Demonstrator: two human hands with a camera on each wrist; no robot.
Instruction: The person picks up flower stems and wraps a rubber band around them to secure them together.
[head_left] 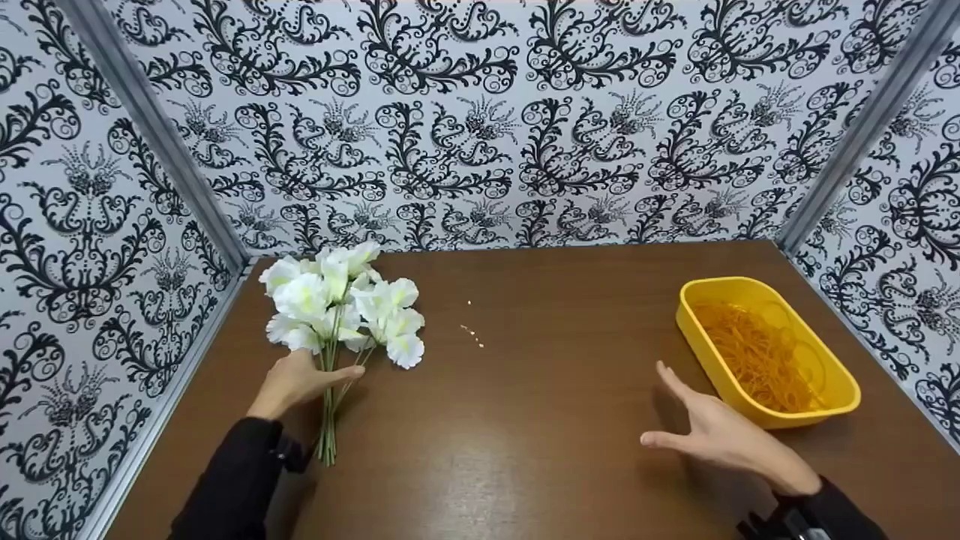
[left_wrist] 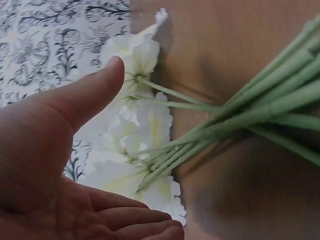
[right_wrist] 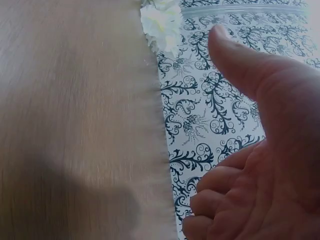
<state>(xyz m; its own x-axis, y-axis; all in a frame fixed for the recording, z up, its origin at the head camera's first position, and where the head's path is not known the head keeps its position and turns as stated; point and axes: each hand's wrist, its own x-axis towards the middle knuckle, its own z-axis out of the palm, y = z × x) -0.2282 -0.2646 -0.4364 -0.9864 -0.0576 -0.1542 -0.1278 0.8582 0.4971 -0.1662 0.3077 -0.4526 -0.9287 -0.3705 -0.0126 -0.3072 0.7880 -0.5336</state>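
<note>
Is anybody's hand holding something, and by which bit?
Nothing is held. The left hand is open at the stems of the white flowers, thumb and fingers apart; the right hand is open and empty beside the yellow tub.

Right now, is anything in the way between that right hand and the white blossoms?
Nothing visible blocks the way: only table and a few pale specks lie between the right hand and the white blossoms. The yellow container sits on the hand's other side.

Long black sleeves [head_left: 225,480] — bare hands [head_left: 294,384] — dark wrist-worn devices [head_left: 289,451].
</note>
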